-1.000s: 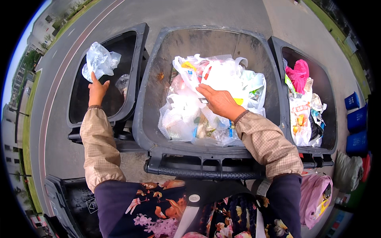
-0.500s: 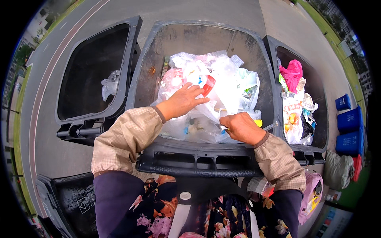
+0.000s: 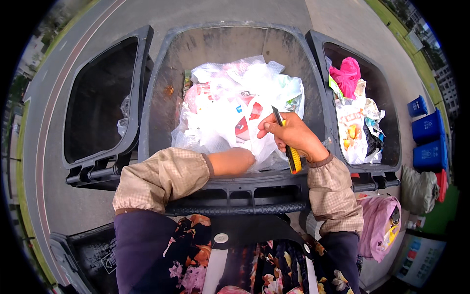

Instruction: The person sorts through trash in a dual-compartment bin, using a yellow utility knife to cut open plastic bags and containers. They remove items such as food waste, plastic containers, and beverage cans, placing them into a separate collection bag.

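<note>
My right hand (image 3: 296, 134) is closed round a yellow utility knife (image 3: 294, 159), its dark blade (image 3: 277, 116) pointing up and away from me. The thumb and fingertips of that hand come together at the edge of a white plastic bag (image 3: 235, 115). Over the near part of this bag, my left hand (image 3: 237, 160) is curled in with its fingers turned under and mostly hidden; the thin plastic bunches at it. Red and blue printed pieces show on or through the bag. It lies among other pale plastic bags inside a large grey bin (image 3: 161, 98).
A dark bin (image 3: 73, 127) stands at the left with clear plastic inside. To the right, another bin (image 3: 313, 49) holds a pink bag (image 3: 346, 77) and mixed wrappers. Blue bins (image 3: 428, 128), a grey-green sack (image 3: 418, 190) and a pink bag (image 3: 379, 223) are farther right.
My right hand has lifted and turned, so the knife now shows plainly. My left hand has drawn back toward me and curled in. The whole view has shifted slightly.
</note>
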`<state>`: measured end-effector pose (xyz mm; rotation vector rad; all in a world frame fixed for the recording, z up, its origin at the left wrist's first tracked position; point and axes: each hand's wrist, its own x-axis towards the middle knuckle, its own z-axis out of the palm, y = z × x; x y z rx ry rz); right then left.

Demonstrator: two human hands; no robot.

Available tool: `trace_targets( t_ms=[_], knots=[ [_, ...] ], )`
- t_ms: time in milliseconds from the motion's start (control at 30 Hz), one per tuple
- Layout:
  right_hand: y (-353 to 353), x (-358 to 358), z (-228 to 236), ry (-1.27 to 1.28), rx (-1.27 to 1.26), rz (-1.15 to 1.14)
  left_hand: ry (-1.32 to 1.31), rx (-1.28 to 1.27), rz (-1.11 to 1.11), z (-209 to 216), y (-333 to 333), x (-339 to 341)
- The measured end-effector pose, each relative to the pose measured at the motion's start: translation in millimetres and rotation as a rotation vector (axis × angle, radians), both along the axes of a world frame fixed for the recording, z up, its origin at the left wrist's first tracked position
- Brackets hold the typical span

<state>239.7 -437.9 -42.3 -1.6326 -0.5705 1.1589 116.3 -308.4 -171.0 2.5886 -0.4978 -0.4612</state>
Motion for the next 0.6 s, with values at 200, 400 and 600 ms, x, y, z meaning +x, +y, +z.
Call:
trace_targets(
  t_ms=[200, 400, 600],
  knots=[
    [21, 34, -79, -0.807, -0.189, -0.123, -0.053, 0.205, 0.083, 34, 14, 44],
    [58, 14, -41, -0.087, -0.053, 0.081, -0.304, 0.063, -0.058, 7, -27, 57],
    [10, 141, -200, 0.223, -0.413, -0.571, -0.162, -0.333, 0.414, 23, 2, 77]
  ],
)
